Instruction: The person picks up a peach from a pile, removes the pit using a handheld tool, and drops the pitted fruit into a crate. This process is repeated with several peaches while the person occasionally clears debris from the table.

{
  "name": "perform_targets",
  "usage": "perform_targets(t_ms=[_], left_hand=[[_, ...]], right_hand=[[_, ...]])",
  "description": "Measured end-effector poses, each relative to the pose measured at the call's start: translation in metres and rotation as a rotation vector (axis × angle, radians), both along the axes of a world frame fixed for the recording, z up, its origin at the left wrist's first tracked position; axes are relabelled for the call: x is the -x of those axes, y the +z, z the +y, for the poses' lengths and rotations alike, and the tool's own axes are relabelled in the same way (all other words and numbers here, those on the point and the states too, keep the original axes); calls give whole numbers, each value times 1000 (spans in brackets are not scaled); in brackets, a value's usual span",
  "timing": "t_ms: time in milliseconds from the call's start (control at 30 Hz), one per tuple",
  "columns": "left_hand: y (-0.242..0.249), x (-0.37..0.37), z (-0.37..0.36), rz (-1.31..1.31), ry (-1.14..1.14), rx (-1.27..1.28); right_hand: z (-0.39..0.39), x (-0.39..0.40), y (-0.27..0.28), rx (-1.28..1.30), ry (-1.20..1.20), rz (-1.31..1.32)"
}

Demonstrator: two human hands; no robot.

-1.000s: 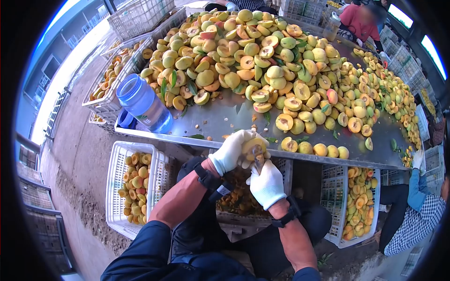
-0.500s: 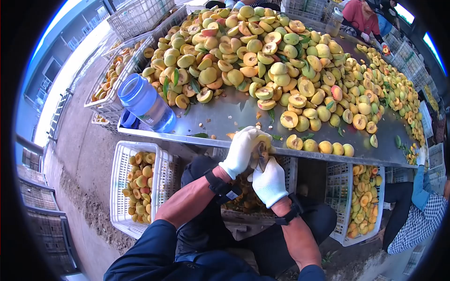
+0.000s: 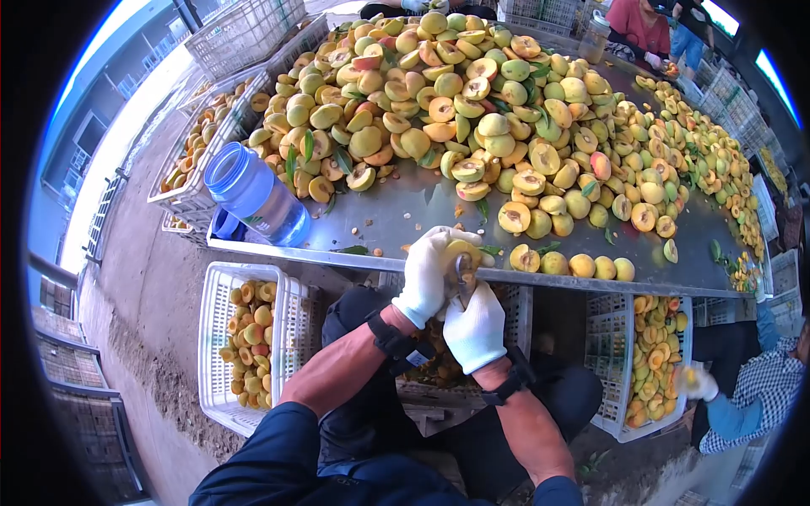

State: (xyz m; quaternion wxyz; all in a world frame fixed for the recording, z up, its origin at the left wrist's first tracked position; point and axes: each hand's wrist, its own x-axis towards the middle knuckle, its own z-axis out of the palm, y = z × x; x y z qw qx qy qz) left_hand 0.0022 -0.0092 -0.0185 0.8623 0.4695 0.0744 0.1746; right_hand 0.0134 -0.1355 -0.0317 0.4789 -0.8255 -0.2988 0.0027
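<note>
Gloved in white, my left hand [image 3: 427, 274] is closed around a halved yellow peach [image 3: 461, 251] at the front edge of the metal table. In my closed right hand [image 3: 474, 327], also white-gloved, is a small metal pitting tool [image 3: 466, 271], its curved end against the cut face of that peach. The tool's handle is hidden in the glove. Just right of my hands, a short row of peaches [image 3: 581, 266] lines the table edge. A large heap of whole and halved peaches [image 3: 439, 110] covers the table's far part.
A blue water bottle [image 3: 257, 198] leans at the table's left corner. White crates of peaches stand below on the left [image 3: 287, 337] and right [image 3: 609, 358]. Another crate of fruit is partly visible under my hands. Co-workers sit at the right [image 3: 764, 384] and far side [image 3: 639, 29].
My hands stay together at the table edge; the right has shifted slightly left and the tool's curved end shows more clearly. The co-worker at right has drawn a hand back from the table.
</note>
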Motion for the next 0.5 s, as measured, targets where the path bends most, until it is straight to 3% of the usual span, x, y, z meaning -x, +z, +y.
perform_targets(t_ms=[200, 400, 500], left_hand=[[-3, 3, 3, 94, 105, -96], [-4, -1, 4, 121, 96, 72], [-9, -1, 5, 122, 84, -54]], right_hand=[[6, 3, -4, 20, -13, 21], [9, -4, -2, -24, 11, 51], [7, -6, -2, 5, 24, 92]])
